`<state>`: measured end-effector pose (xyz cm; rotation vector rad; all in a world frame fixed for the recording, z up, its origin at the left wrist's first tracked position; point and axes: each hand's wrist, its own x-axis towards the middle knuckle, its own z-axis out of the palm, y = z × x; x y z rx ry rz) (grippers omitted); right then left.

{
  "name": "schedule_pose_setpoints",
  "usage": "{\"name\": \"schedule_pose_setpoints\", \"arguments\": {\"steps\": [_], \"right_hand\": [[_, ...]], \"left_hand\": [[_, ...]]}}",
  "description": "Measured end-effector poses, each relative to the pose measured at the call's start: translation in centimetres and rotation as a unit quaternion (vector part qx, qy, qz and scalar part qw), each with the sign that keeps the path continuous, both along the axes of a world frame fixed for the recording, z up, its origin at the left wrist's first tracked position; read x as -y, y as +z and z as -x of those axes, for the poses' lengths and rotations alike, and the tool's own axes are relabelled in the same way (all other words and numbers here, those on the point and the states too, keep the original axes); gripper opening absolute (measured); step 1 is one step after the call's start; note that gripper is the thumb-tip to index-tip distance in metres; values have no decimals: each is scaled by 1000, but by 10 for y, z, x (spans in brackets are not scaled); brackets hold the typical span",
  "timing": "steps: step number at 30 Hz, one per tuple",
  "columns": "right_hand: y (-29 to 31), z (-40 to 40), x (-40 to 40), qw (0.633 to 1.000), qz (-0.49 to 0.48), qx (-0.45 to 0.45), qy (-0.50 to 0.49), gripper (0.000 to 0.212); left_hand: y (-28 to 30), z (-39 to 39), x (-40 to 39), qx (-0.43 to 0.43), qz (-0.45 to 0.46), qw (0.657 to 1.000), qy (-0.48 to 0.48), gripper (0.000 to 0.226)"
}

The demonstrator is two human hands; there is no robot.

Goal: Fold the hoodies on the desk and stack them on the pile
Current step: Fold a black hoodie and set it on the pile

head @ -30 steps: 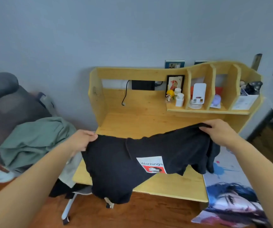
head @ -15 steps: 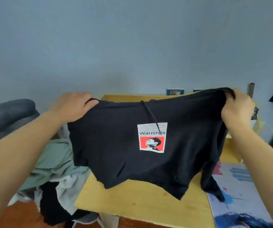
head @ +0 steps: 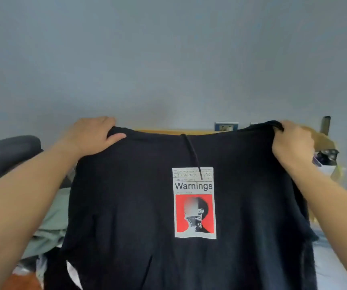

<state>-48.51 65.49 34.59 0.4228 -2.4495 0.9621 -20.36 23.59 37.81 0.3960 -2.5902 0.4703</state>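
Two forearms enter from the lower corners of the head view, both bare from the frame edge to the wrist, with no sleeve, cuff or glove on either. The left hand (head: 91,136) carries no ring, watch or band on the parts that show. The right hand (head: 292,143) is likewise unadorned, with fingers largely hidden from this angle and nails not discernible.
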Motion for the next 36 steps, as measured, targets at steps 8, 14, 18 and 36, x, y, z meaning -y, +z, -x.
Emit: {"name": "schedule_pose_setpoints", "arguments": {"steps": [8, 14, 18, 36], "right_hand": [[-139, 1, 19, 998, -19, -30, -47, 18], [-276, -17, -7, 861, -460, 107, 190, 24], [-346, -41, -3, 676, -611, 336, 240, 24], [-415, 67, 273, 849, -96, 514, 78, 116]], "left_hand": [[-139, 53, 9, -80, -142, 986, 33, 40], [-318, 15, 23, 325, -222, 919, -15, 38], [-389, -1, 6, 495, -330, 804, 11, 15], [-405, 16, 4, 491, -456, 739, 64, 32]]}}
